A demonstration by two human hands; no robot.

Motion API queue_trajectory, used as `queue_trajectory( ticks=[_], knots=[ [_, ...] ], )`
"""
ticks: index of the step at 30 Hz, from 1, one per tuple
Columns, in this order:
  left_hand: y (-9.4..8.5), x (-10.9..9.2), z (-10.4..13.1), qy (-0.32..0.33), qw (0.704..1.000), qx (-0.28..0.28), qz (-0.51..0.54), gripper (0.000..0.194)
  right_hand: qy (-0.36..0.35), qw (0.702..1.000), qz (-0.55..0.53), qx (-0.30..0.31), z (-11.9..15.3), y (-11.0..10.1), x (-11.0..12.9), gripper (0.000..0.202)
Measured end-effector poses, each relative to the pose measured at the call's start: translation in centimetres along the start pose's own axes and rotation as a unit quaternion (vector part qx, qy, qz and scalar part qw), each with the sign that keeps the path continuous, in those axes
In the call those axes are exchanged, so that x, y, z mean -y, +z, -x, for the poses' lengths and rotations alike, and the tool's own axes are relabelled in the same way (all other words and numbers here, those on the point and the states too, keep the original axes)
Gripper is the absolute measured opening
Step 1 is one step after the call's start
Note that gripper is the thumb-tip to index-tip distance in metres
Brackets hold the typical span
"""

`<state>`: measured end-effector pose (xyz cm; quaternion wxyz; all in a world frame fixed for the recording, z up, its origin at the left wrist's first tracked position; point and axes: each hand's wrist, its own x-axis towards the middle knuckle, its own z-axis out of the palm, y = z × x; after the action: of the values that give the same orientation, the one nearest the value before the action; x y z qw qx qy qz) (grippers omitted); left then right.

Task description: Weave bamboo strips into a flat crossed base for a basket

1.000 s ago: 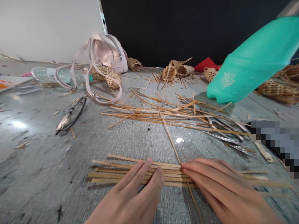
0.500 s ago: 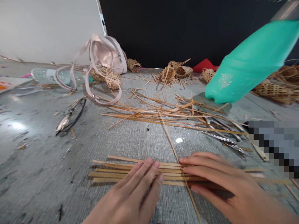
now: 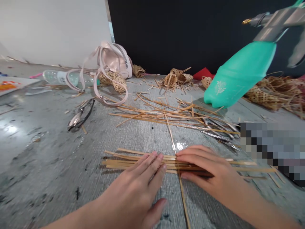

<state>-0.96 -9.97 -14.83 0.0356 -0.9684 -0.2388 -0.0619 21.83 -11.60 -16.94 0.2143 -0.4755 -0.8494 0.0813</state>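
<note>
Several thin bamboo strips (image 3: 114, 163) lie side by side across the near part of the table. One more strip (image 3: 183, 197) crosses them from front to back. My left hand (image 3: 143, 184) lies over the row with its fingers stretched out, fingertips resting on the strips and thumb apart. Right of it, my right hand (image 3: 209, 168) arches over the row beside the crossing strip. Its fingertips touch the far edge and its thumb the near edge, so the strips run between them. The palm hides part of the row.
Loose strips (image 3: 147, 116) are heaped beyond the hands, with scissors (image 3: 219, 128) at their right. A green spray bottle (image 3: 238, 76) stands behind. Glasses (image 3: 81, 116), a pink bag (image 3: 114, 60), a plastic bottle (image 3: 59, 78) and woven bamboo pieces (image 3: 178, 78) lie farther back.
The view has shifted, bringing the spray bottle's nozzle into sight. The strips in the row now lie closer together, and my right hand's fingers are more curved over them.
</note>
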Motion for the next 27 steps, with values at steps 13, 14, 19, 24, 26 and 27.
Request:
queue_trajectory(
  ticks=[13,14,19,24,26,27],
  knots=[
    [0.6,0.4,0.4,-0.014,0.995,0.0,0.103,0.045,0.029,0.999,0.032,-0.015,-0.9,1.0,0.7,0.028],
    [0.5,0.4,0.3,-0.013,0.994,0.006,0.105,0.046,0.031,0.999,0.04,-0.021,-0.8,1.0,0.5,0.03],
    [0.3,0.5,0.3,-0.01,0.994,0.02,0.11,0.046,0.024,0.999,0.037,-0.001,-0.9,1.1,0.3,0.025],
    [0.0,0.6,0.4,-0.002,0.992,0.043,0.122,0.046,0.045,0.999,0.01,0.0,-1.0,1.2,0.6,0.021],
    [0.0,0.6,0.4,-0.001,0.991,0.05,0.124,0.046,0.047,0.999,0.006,-0.004,-1.1,1.3,0.8,0.022],
    [0.0,0.6,0.4,-0.002,0.991,0.049,0.123,0.046,0.047,0.999,0.006,-0.006,-1.1,1.3,0.9,0.022]
  ],
)
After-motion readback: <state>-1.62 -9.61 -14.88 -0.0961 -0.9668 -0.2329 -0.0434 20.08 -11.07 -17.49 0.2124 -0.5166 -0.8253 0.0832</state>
